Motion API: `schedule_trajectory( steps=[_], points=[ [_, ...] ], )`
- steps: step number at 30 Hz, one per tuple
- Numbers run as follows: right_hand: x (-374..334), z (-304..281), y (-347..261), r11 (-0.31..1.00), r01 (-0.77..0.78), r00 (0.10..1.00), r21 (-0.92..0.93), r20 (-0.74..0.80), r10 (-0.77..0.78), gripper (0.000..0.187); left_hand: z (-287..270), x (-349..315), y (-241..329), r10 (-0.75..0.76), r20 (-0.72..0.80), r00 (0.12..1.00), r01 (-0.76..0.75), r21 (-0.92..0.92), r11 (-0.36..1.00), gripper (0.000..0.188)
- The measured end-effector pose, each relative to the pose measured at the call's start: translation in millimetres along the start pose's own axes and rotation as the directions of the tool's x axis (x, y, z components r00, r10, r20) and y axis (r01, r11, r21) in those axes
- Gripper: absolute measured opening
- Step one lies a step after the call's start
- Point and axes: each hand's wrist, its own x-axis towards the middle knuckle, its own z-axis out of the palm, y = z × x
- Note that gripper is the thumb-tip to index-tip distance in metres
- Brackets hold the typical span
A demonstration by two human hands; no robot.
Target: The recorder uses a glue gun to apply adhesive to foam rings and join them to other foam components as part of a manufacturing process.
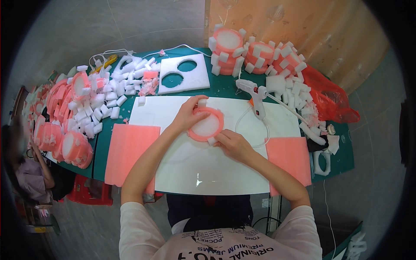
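On the white board (203, 173) in front of me lies a round pink foam ring (199, 138) with a white disc (206, 125) inside it. My left hand (189, 116) closes on a small white foam block (202, 102) at the ring's far edge, its thumb over the rim. At the near right edge, my right hand (234, 145) has its fingers together on another white foam block (212, 141) against the ring. A white glue gun (256, 97) lies beyond my right hand, a glue stick in its back and its cord looping over the board.
Pink foam sheets (130, 147) (289, 160) flank the board. Loose white blocks (104, 104) and pink pieces pile up on the left. Behind are a white foam plate with two holes (199, 78) and block-studded pink cylinders (227, 47). A red bag (327, 91) lies right; another person (34, 173) sits left.
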Motion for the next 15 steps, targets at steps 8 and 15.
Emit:
schedule_trajectory(
  steps=[8, 15],
  points=[
    [-2.2, 2.4, -4.0, 0.999, 0.043, 0.999, -0.001, 0.005, -0.043, 0.017, 1.4, 0.8, -2.2, 0.035, -0.009, 0.999, -0.035, 0.04, 0.999, 0.047],
    [-2.2, 2.6, -3.9, 0.998, -0.023, 1.0, 0.054, 0.008, 0.023, 0.018, 1.2, 0.6, -0.2, 0.032, -0.006, 0.999, -0.032, 0.044, 0.999, 0.047]
  ],
)
